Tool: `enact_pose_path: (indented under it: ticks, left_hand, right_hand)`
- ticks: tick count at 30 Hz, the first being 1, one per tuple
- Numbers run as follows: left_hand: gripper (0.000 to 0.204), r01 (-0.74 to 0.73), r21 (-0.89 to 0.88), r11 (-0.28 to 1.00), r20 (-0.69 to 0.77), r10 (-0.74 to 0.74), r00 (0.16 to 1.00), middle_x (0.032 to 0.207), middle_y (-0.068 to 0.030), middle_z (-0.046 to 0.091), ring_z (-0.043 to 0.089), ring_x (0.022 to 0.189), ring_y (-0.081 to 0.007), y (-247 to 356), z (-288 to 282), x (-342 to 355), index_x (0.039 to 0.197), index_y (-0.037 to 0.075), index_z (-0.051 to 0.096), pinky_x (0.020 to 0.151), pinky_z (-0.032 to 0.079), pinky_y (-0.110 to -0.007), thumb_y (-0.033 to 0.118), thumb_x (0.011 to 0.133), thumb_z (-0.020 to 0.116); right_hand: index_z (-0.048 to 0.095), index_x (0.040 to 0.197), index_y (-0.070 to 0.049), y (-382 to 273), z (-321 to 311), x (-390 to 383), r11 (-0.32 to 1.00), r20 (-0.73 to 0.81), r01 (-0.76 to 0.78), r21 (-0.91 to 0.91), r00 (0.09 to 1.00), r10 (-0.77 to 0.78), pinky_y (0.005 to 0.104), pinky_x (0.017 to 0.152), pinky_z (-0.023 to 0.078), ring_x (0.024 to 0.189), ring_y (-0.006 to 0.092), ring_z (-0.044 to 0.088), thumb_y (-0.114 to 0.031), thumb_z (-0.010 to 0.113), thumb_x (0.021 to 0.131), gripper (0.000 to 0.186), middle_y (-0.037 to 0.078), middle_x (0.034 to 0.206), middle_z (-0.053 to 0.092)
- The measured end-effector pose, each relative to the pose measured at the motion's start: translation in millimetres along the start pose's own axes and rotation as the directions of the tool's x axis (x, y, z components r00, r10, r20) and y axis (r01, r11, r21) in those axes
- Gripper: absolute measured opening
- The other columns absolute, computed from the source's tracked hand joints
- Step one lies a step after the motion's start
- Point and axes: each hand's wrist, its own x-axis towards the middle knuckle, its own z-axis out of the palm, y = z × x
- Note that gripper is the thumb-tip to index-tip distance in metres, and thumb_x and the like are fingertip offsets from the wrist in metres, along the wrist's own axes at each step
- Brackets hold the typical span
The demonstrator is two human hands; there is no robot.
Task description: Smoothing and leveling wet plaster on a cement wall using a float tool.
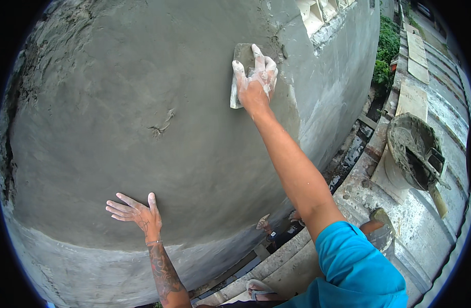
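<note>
A grey cement-plastered wall fills most of the view, with a smoothed surface, a small rough scuff near the middle and coarse patches at the upper left. My right hand, coated in pale cement, grips a rectangular float that lies against the upper right part of the fresh plaster, beside a lighter plastered area. My left hand, tattooed up the forearm, is spread with fingers apart against the lower left of the wall.
A cement-crusted bucket with tools in it stands on a metal sheet roof at the right. Pale boards lie there. My sandalled foot is at the bottom. Green plants and a wall opening are farther up.
</note>
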Motion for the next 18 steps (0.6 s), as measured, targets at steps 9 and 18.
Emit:
enact_pose_path:
  ticks: [9,18]
  left_hand:
    - [0.101,0.016,0.021,1.000,0.018,-0.016,1.000,0.151,-0.0271,-0.017,-0.016,0.139,-0.0460,0,-4,-2,0.149,0.007,-0.009,0.108,-0.007,-0.063,0.067,0.087,0.044]
    - [0.102,0.009,-0.007,1.000,0.038,-0.009,0.999,0.151,-0.0260,-0.020,-0.018,0.139,-0.0460,-2,-6,-1,0.150,0.007,-0.008,0.108,-0.007,-0.063,0.064,0.087,0.048]
  right_hand:
    - [0.041,0.139,-0.016,199,-20,-114,0.559,0.048,-0.809,-0.182,0.561,0.827,0.0432,0.104,0.036,0.122,0.0366,0.047,-0.042,0.063,0.085,0.064,0.022,0.129,0.051]
    - [0.049,0.131,-0.006,9,-15,59,0.948,0.074,-0.032,0.317,0.997,0.009,0.0406,0.098,0.040,0.115,0.0313,0.049,-0.036,0.071,0.078,0.065,0.017,0.126,0.051]
